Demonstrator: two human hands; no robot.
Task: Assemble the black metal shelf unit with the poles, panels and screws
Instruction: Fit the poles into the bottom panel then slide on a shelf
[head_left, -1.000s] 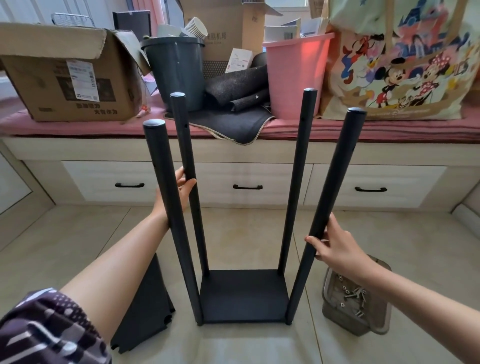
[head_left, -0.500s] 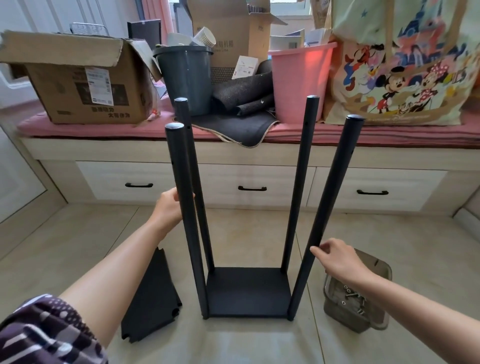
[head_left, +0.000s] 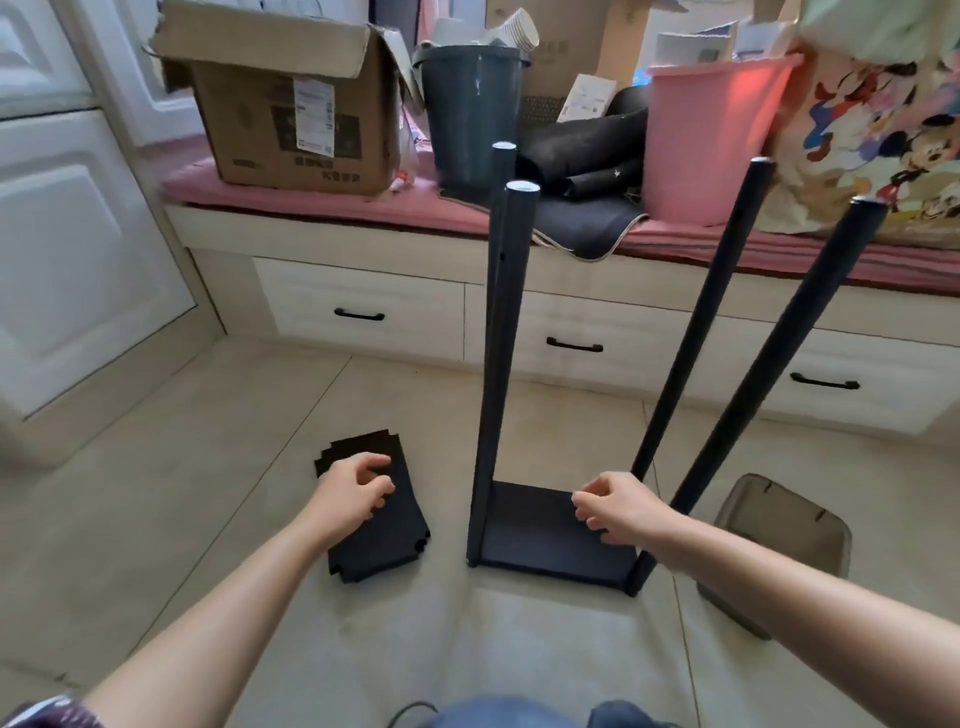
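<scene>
The black shelf frame stands on the floor: a bottom panel (head_left: 550, 540) with black poles rising from its corners, the near left pole (head_left: 501, 364) and the near right pole (head_left: 769, 364) among them. A stack of loose black panels (head_left: 384, 540) lies on the tiles to the left of the frame. My left hand (head_left: 350, 491) hovers over that stack with fingers loosely curled, holding nothing. My right hand (head_left: 615, 506) hangs above the bottom panel, fingers also loosely curled and empty. Neither hand touches a pole.
A grey plastic tub (head_left: 779, 545) sits on the floor right of the frame. Behind runs a drawer bench (head_left: 363, 312) with a pink cushion, carrying a cardboard box (head_left: 291, 104), a dark bin (head_left: 470, 109), a pink bin (head_left: 711, 135) and a cartoon bag (head_left: 883, 130).
Both hands have let go of the poles and dropped low. My left hand moved down over the loose panels, my right hand over the bottom panel. The view swung left and down.
</scene>
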